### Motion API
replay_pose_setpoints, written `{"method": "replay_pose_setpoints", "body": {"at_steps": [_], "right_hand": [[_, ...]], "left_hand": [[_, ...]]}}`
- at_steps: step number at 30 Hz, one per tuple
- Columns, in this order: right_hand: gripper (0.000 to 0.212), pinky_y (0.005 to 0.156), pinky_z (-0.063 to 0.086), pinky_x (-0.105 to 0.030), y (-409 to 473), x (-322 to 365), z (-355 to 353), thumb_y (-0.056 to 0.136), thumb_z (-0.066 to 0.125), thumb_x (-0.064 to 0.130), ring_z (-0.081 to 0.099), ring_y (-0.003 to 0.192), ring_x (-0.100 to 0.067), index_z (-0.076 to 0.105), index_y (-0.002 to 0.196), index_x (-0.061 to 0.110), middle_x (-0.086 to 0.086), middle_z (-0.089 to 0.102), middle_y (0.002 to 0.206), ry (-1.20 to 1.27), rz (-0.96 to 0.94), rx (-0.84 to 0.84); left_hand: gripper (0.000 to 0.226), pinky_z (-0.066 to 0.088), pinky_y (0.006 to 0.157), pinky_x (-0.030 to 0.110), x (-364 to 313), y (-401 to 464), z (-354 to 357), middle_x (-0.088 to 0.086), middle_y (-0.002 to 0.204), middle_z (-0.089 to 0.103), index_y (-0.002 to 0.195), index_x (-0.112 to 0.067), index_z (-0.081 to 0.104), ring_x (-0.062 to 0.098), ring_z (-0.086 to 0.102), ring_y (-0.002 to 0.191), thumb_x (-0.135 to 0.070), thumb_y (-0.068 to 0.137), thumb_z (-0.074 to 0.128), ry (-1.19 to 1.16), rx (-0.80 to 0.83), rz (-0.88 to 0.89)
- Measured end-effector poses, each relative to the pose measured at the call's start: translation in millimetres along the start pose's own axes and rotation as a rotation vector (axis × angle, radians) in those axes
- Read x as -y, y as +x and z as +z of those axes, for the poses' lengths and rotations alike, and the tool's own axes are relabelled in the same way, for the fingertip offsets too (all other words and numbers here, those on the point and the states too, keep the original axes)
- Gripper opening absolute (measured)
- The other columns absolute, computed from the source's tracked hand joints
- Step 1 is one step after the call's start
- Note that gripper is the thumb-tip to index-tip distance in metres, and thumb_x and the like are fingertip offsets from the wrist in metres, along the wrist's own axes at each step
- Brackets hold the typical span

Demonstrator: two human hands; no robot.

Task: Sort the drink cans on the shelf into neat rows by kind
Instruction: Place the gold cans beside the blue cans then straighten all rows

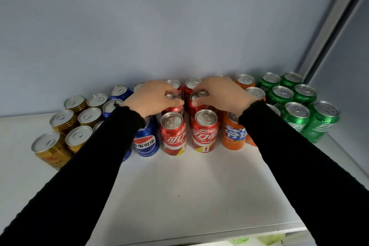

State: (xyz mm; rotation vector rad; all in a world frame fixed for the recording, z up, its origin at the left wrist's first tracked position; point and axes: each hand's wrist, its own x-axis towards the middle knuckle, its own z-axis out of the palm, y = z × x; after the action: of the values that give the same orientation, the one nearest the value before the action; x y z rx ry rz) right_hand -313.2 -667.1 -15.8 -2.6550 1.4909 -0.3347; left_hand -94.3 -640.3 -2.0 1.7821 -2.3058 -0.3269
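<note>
Drink cans stand upright along the back of a white shelf (179, 185), grouped by colour: gold cans (53, 151) at the left, blue cans (145, 144), red cans (173, 134) in the middle, orange cans (233, 136), green cans (321, 122) at the right. My left hand (153, 98) grips the top of a red can (176, 109) in the middle row. My right hand (223, 94) grips the top of the red can (196, 106) beside it. Both sleeves are black and hide some blue and orange cans.
A grey back wall rises behind the cans. The shelf's side wall (343, 106) stands close to the green cans at the right. The front half of the shelf holds no cans. Below the front edge (199, 235) something green-yellow shows.
</note>
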Motion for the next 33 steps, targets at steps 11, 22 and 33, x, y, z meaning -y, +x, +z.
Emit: {"method": "replay_pose_setpoints", "body": {"at_steps": [11,22,33], "right_hand": [[0.045,0.09,0.051,-0.04,55,4,-4,0.087,0.065,0.048,0.062,0.106,-0.028,0.069,0.117,0.015,-0.008,0.069,0.115,-0.073,0.15,-0.004],[0.026,0.075,0.044,-0.034,65,0,23,0.094,0.062,0.035,0.065,0.098,-0.03,0.07,0.108,0.014,-0.008,0.07,0.104,-0.192,0.246,-0.093],[0.037,0.095,0.047,-0.046,-46,-13,-29,0.091,0.058,0.04,0.063,0.108,-0.024,0.064,0.125,0.026,0.0,0.068,0.117,0.105,0.355,-0.317]], "left_hand": [[0.051,0.045,0.096,0.04,12,56,-2,0.011,0.126,0.065,0.125,-0.012,0.068,0.03,0.057,0.116,-0.05,0.091,0.066,0.099,-0.024,-0.083],[0.046,0.043,0.094,0.039,13,52,0,0.012,0.126,0.065,0.126,-0.011,0.068,0.032,0.057,0.12,-0.044,0.094,0.064,0.062,-0.013,-0.06],[0.045,0.042,0.1,0.041,-26,0,0,0.006,0.131,0.057,0.138,-0.023,0.058,0.027,0.052,0.121,-0.043,0.098,0.056,-0.035,-0.194,0.246]]}}
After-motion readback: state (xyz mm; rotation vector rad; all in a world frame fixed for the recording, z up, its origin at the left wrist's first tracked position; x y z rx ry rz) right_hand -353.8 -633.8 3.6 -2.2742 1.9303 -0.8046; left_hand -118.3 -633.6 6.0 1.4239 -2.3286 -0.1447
